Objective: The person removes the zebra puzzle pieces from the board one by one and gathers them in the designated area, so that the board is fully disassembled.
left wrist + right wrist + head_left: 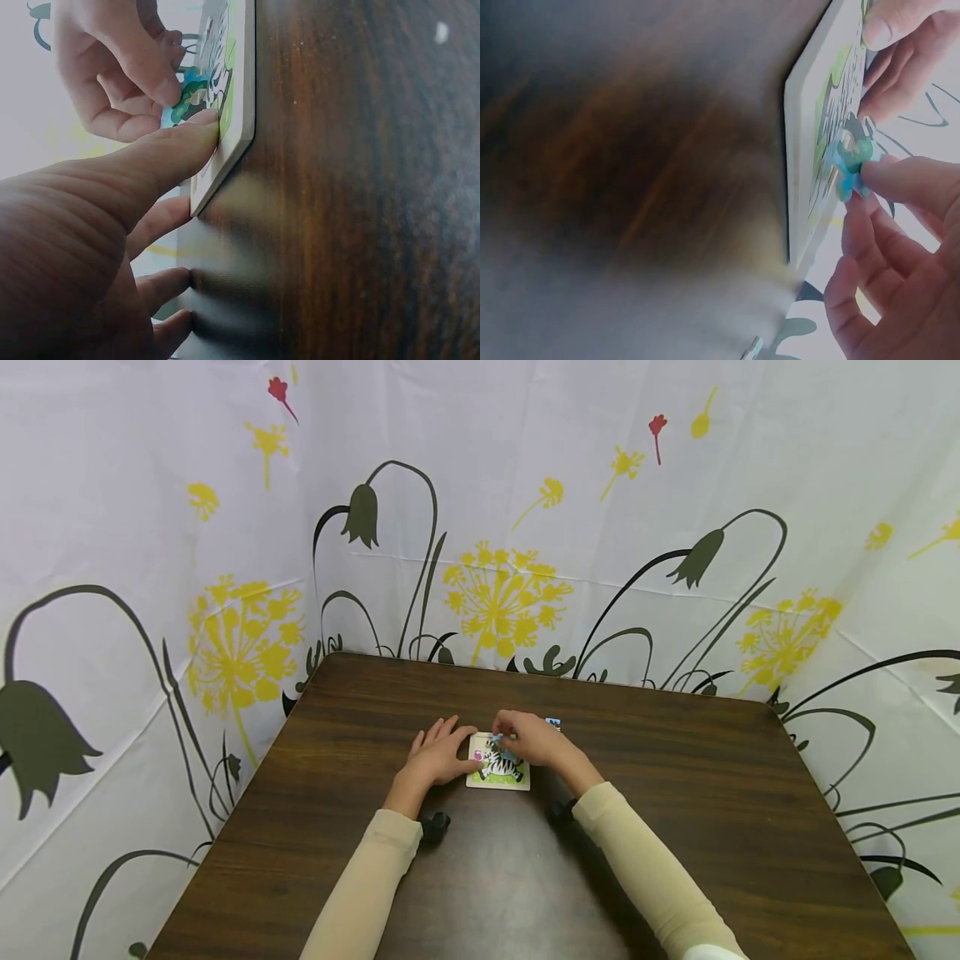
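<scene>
A small square zebra puzzle board (pixel 498 784), with a pale wooden rim, lies flat on the table between both hands. My left hand (pixel 437 760) rests at its left side, thumb pressing on the picture and index finger at the corner. The other fingers are spread on the tabletop. With thumb and fingertips, my right hand (pixel 536 740) pinches a blue and green puzzle piece (pixel 853 156). That piece is tilted up over the far part of the board, and the fingers partly cover it.
Behind the right hand, another small blue piece (pixel 553 723) lies on the dark wooden table (pixel 675 810). A white curtain (pixel 480 460) with printed flowers hangs around the table's far and side edges.
</scene>
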Motion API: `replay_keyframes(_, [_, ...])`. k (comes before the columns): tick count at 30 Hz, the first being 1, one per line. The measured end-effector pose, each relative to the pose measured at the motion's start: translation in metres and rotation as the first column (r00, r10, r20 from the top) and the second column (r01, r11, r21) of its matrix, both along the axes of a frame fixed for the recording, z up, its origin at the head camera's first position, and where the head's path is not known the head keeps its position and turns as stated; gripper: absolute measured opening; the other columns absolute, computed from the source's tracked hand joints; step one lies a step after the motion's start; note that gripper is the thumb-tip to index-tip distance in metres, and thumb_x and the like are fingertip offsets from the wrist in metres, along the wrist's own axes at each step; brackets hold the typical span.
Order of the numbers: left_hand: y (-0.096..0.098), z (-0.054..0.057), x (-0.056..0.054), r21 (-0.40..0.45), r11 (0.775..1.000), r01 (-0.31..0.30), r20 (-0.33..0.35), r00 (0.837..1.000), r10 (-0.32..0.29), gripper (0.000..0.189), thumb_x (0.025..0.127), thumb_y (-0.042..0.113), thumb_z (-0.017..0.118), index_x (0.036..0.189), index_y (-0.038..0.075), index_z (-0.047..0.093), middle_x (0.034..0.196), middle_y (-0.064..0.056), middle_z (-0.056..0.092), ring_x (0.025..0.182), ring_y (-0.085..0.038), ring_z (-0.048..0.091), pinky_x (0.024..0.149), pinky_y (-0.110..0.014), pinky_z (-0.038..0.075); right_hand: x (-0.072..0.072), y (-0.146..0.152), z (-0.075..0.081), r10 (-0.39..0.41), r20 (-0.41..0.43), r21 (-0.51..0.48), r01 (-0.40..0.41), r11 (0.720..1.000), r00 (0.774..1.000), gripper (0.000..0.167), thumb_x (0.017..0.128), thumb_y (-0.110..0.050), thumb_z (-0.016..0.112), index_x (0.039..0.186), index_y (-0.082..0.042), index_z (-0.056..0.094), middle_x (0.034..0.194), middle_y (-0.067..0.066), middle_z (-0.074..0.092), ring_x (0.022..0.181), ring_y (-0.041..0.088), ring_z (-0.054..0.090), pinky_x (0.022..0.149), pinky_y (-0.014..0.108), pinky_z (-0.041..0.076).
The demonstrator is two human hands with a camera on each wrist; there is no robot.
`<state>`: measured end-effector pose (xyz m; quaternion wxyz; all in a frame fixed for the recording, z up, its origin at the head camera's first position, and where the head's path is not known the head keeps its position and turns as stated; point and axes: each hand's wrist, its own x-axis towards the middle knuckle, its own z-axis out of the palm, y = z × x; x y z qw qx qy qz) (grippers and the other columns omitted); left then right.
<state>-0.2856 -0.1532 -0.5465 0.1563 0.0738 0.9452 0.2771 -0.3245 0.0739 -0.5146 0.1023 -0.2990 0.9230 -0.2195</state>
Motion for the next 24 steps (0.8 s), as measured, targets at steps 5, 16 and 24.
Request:
replay_keyframes(5, [0.001,0.003,0.002,-0.001,1.0,-0.003,-0.001,1.0,0.003,0.077,0.098,0.052,0.076,0.165,0.028,0.046,0.182,-0.01,0.016,0.17,-0.038,0.006,0.134,-0.067,0.001,0.001,0.004,0.0,-0.003,0.01,-0.02,0.003,1.0,1.0,0.02,0.107,-0.008,0.062,0.12,-0.018,0.073,0.122,0.007,0.074,0.113,0.026,0.071,0.094,0.048,0.06])
replay_keyframes(16, [0.003,0.016,0.011,-0.014,1.0,0.004,-0.002,1.0,-0.004,0.075,0.1,0.047,0.074,0.166,0.024,0.045,0.182,-0.013,0.017,0.169,-0.039,0.007,0.135,-0.066,0.003,0.004,0.018,-0.005,-0.051,0.063,-0.19,0.062,0.98,0.997,0.016,0.105,-0.012,0.067,0.116,-0.011,0.079,0.107,0.003,0.077,0.091,0.017,0.067,0.083,0.038,0.059])
replay_keyframes(24, [0.003,0.019,0.016,-0.001,1.0,-0.004,-0.031,1.0,0.004,0.074,0.099,0.047,0.076,0.163,0.024,0.048,0.181,-0.015,0.02,0.168,-0.04,0.011,0.134,-0.068,0.005,0.003,0.028,-0.008,-0.09,0.085,-0.279,0.11,0.954,0.992,0.009,0.105,-0.015,0.07,0.108,-0.014,0.078,0.106,0.002,0.077,0.089,0.014,0.067,0.079,0.032,0.058])
